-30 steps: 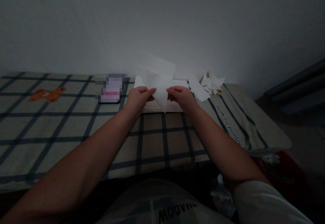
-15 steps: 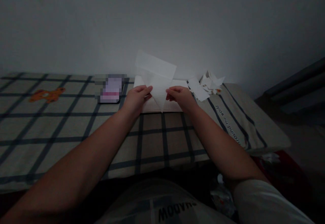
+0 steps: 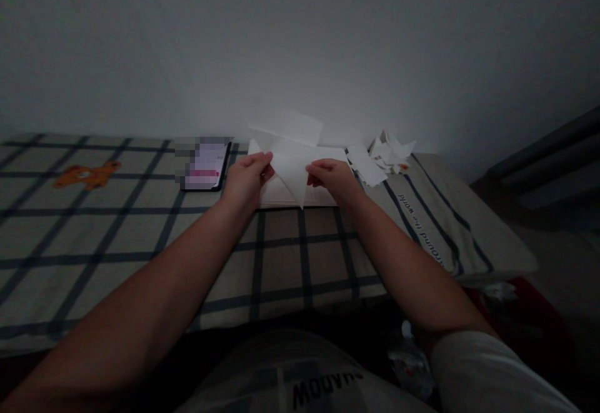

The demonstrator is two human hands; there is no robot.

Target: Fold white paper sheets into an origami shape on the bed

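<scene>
phone left, paper scraps right — checked blanket bare near

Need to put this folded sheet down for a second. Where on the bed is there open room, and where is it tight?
Free: the checked blanket on the near side of both hands, and the wide stretch between the orange bear patch and the phone. Crowded: the far edge, with the paper stack and folded scraps.

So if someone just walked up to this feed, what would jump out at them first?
Most likely the white folded paper held up in the middle, pinched by the left hand and the right hand above a flat stack of sheets. Next, the checked bedspread with an orange bear at far left, and a heap of paper pieces by the wall on the right.
</scene>
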